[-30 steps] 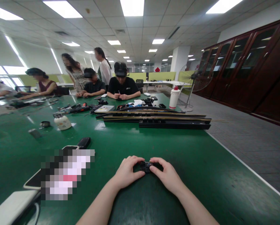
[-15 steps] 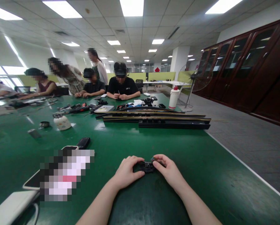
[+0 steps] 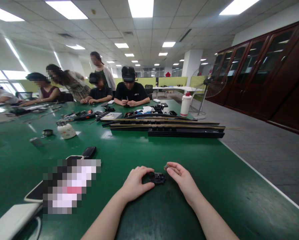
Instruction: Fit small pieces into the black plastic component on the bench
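On the green table, a small black device lies with uneven, detailed innards showing on its top. My left hand grips its left end between thumb and fingers, covering part of it. Just right of the device and slightly above it, my right hand pinches a tiny greyish, coloured piece between thumb and fingertips. A gap separates that piece from the device. It is too small to tell its kind.
To the left lie a phone with its screen blurred out, a white box and a black case. A white jar, long black rails and a white bottle stand farther off. Several people sit or stand beyond.
My right hand has drawn back to the right and slightly up from the black device, with the tiny piece in its fingertips. The left hand has stayed put. A standing person has turned.
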{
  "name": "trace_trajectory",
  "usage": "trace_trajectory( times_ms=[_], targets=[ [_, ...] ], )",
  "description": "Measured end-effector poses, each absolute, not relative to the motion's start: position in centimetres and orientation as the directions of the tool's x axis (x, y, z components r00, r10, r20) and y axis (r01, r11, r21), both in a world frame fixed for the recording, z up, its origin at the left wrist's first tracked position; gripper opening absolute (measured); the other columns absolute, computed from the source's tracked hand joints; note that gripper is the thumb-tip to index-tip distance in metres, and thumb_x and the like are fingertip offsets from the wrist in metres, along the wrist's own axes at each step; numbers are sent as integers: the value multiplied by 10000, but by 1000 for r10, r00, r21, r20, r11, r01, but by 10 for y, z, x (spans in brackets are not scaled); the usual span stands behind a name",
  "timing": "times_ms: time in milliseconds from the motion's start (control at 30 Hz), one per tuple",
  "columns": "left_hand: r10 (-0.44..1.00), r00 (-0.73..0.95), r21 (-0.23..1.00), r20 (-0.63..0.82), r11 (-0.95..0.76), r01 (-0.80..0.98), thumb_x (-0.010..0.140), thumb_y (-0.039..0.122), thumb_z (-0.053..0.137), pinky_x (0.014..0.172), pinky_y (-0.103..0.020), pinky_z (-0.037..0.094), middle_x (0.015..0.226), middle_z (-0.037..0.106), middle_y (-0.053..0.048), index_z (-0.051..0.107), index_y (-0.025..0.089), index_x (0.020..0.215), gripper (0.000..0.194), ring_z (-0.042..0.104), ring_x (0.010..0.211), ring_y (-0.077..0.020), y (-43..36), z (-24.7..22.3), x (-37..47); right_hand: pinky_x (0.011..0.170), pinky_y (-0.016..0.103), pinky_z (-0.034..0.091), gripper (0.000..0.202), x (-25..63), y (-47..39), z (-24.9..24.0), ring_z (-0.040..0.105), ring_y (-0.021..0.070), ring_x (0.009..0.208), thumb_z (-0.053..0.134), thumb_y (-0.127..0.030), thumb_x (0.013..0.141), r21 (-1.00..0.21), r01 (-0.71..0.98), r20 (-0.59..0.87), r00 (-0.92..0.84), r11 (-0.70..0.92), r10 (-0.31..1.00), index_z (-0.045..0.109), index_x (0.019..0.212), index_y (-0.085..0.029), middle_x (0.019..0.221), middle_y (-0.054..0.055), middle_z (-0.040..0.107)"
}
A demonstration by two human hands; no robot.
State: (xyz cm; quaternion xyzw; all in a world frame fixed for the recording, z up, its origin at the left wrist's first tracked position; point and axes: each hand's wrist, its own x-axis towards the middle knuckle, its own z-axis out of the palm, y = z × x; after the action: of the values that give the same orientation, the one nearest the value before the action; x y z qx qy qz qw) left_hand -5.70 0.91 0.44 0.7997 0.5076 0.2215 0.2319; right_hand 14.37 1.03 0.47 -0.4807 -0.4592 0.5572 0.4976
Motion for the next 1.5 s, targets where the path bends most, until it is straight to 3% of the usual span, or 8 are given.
trace_trajectory(
  times_ms=[200,633,1500],
  targets=[
    [914,385,598,126,-379,706,692,321,633,850,-324,376,1042,605,3,560,284,1083,400,515,968,-202,9,5,-57,957,384,396,431,145,8,7,612,225,998,682,-433,649,-987,-138,-79,-22,-81,997,594,972,-160,992,95,688],
    [914,384,610,130,-379,696,687,307,641,847,-323,366,1046,604,7,553,294,1090,412,509,967,-201,9,2,-57,921,354,403,397,145,9,10,622,226,942,728,-448,592,-971,-214,-116,41,-105,992,667,890,-193,891,59,716],
    [915,384,593,122,-377,711,699,339,618,857,-323,370,1058,599,-11,554,275,1099,410,510,979,-204,11,1,-58,910,355,398,406,146,10,6,613,227,947,725,-450,597,-963,-242,-128,30,-117,991,660,900,-188,902,63,711]
  ],
)
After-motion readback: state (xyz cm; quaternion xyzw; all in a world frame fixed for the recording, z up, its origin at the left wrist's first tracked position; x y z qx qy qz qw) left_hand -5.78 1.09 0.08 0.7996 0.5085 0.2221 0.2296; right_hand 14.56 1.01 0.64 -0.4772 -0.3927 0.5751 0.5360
